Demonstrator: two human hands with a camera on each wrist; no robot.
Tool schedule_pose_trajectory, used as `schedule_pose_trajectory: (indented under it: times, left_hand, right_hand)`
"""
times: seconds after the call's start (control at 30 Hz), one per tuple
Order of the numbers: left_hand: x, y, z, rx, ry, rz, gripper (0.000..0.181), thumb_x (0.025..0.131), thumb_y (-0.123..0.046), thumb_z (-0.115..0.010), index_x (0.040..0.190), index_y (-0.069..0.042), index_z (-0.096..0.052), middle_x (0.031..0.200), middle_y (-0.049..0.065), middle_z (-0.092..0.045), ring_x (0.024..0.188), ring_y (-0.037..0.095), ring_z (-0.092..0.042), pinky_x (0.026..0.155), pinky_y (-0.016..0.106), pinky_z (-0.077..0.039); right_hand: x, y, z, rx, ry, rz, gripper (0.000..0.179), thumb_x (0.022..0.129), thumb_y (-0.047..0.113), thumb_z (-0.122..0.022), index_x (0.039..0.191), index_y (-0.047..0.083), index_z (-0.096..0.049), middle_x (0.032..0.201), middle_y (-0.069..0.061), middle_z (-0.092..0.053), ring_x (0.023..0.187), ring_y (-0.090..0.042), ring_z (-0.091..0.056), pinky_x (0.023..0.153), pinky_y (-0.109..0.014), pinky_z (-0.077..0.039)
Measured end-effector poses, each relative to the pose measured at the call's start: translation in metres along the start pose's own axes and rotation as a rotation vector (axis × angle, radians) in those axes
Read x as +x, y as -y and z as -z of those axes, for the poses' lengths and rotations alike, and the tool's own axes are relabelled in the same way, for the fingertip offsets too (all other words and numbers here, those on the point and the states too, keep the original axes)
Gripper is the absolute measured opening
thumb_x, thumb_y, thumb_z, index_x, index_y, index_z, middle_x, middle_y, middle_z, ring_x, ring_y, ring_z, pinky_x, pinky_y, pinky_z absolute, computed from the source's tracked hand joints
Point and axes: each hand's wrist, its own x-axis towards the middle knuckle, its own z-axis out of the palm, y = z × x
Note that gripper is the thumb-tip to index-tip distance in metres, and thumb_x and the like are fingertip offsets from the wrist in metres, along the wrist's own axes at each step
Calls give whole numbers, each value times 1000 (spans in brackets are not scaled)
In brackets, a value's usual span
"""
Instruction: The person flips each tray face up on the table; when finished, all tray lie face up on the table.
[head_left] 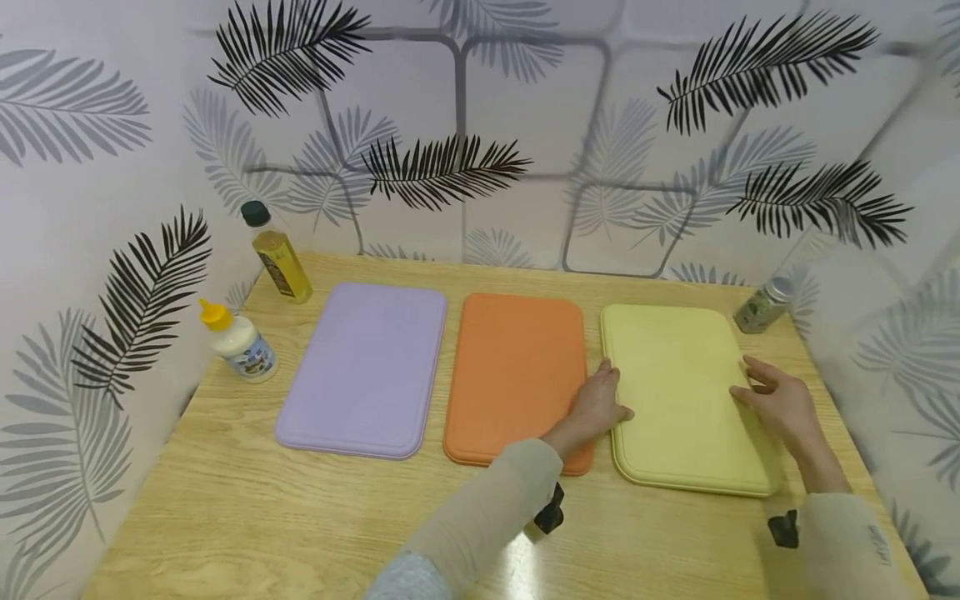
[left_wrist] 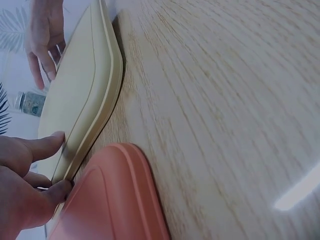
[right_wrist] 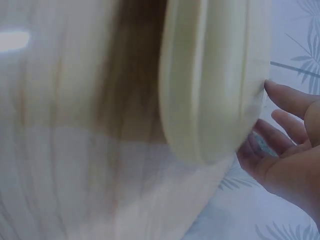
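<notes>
A pale yellow cutting board (head_left: pixel 675 392) with rounded corners and a groove along its rim lies at the right of the table. My left hand (head_left: pixel 592 404) grips its left edge, thumb on top and fingertips down at the side in the left wrist view. At the opposite edge my right hand (head_left: pixel 783 404) holds the board, with the thumb on its upper face and the other fingers along its side. A dark shadow runs beside the board in the right wrist view. Under my left wrist lies an orange cutting board (head_left: pixel 517 375), close beside the yellow one.
A lilac cutting board (head_left: pixel 367 367) lies left of the orange one. An oil bottle (head_left: pixel 281 262) and a white bottle with a yellow nozzle (head_left: pixel 243 346) stand at the left edge. A spice jar (head_left: pixel 763 307) stands at the back right. Patterned walls (head_left: pixel 517 108) border the table (head_left: pixel 285 525).
</notes>
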Motion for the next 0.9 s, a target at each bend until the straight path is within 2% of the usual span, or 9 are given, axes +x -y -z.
schedule_pose_trajectory:
  times: [0.03, 0.13, 0.2, 0.27, 0.33, 0.4, 0.47, 0.57, 0.9]
  left_hand:
    - [0, 0, 0, -2, 0, -2, 74, 82, -19, -78, 143, 1, -41, 155, 14, -28, 137, 20, -37, 106, 21, -35]
    - [1, 1, 0, 4, 3, -8, 74, 82, -20, -78, 143, 1, -42, 155, 14, -28, 138, 21, -36, 107, 21, -34]
    - [1, 2, 0, 4, 4, -10, 73, 82, -20, -78, 143, 1, -42, 154, 14, -29, 138, 20, -35, 108, 21, -32]
    - [2, 3, 0, 1, 8, -13, 73, 83, -20, -78, 143, 1, -43, 154, 14, -30, 139, 20, -33, 109, 21, -31]
    - [3, 4, 2, 2, 12, -18, 72, 83, -21, -78, 142, 1, -43, 153, 15, -31, 139, 20, -33, 109, 21, -30]
    - [3, 5, 3, 10, 16, -23, 71, 83, -21, -78, 141, 1, -45, 153, 15, -33, 138, 21, -35, 109, 21, -31]
    - [5, 4, 5, 16, 25, -24, 70, 83, -21, -78, 141, 1, -45, 152, 15, -34, 137, 22, -36, 108, 21, -32]
    - [6, 4, 8, 24, 36, -19, 70, 82, -22, -78, 140, 0, -47, 151, 15, -35, 136, 22, -39, 107, 21, -34]
    - [5, 4, 10, -12, 54, 2, 72, 83, -26, -77, 143, -2, -44, 154, 11, -32, 139, 21, -34, 110, 23, -30]
  right_hand:
    - [0, -1, 3, -2, 0, 11, 66, 96, 28, -61, 147, -2, -33, 137, -38, -40, 114, -47, -53, 62, -10, -47]
    - [2, -4, 12, 4, -2, 44, 64, 94, 24, -64, 144, -4, -37, 135, -36, -44, 97, -12, -66, 64, -9, -48]
    - [3, -6, 18, 40, 3, 59, 64, 93, 23, -66, 142, -7, -39, 135, -33, -45, 90, 9, -58, 67, -8, -48]
    - [4, -7, 24, 74, 25, 53, 65, 92, 25, -67, 142, -7, -39, 138, -21, -49, 88, 22, -47, 70, -7, -46]
    - [6, -6, 30, 93, 51, 38, 68, 91, 28, -68, 142, -6, -40, 137, -3, -53, 92, 22, -46, 76, -13, -48]
    - [6, -5, 35, 96, 59, 31, 69, 89, 29, -70, 141, -5, -42, 125, 16, -58, 94, 20, -47, 77, -13, -47]
    - [7, -2, 40, 99, 68, 24, 70, 88, 30, -72, 141, -6, -43, 112, 28, -57, 94, 22, -47, 76, -13, -47]
    - [7, 3, 44, 117, 71, 26, 71, 85, 29, -75, 139, -8, -45, 104, 32, -56, 91, 21, -49, 71, -7, -44]
    - [10, 15, 57, 143, 118, 13, 74, 86, 28, -74, 142, -8, -40, 104, 38, -52, 90, 23, -48, 71, -11, -49]
